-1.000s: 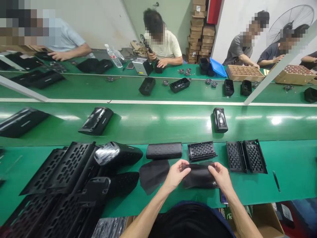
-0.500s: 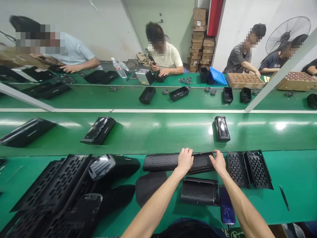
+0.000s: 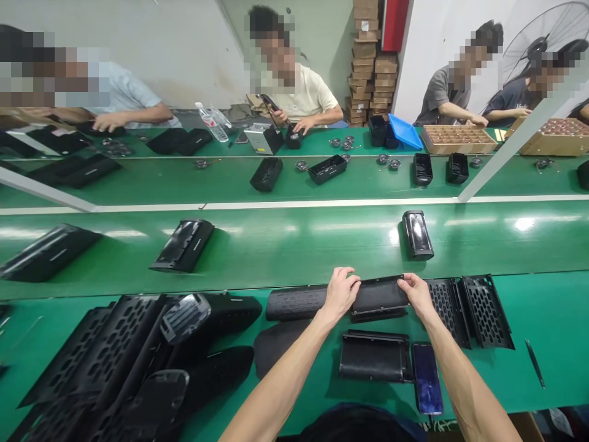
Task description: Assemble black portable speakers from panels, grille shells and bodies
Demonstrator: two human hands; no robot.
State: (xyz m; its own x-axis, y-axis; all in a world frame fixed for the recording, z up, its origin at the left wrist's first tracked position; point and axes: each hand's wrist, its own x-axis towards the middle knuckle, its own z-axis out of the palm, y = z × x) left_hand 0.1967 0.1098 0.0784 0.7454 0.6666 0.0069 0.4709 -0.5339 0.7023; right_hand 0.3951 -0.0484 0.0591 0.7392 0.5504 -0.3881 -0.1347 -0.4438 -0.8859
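In the head view a black plastic panel (image 3: 380, 297) is held between my two hands at the far edge of the near bench. My left hand (image 3: 340, 294) is closed on its left end, and the fingers of my right hand (image 3: 416, 294) pinch its upper right corner. The panel is slightly tilted, with another dark edge showing beneath it. Left of it lies a black perforated panel (image 3: 294, 304), partly behind my left hand. Closer to me are a similar smooth black panel (image 3: 375, 357) and a dark phone (image 3: 427, 377).
Perforated black panels (image 3: 488, 312) lie on the right, near a thin black pen-like tool (image 3: 535, 363). Stacked black housings (image 3: 105, 344) fill the left. On the green conveyor (image 3: 285, 252) sit black speaker-like boxes (image 3: 418, 236). Several co-workers sit across it; slanted white posts (image 3: 506, 147) stand between.
The held panel's far edge has risen and its smooth face shows more. My right hand has moved slightly right and now pinches the corner. The camera view has shifted a little.
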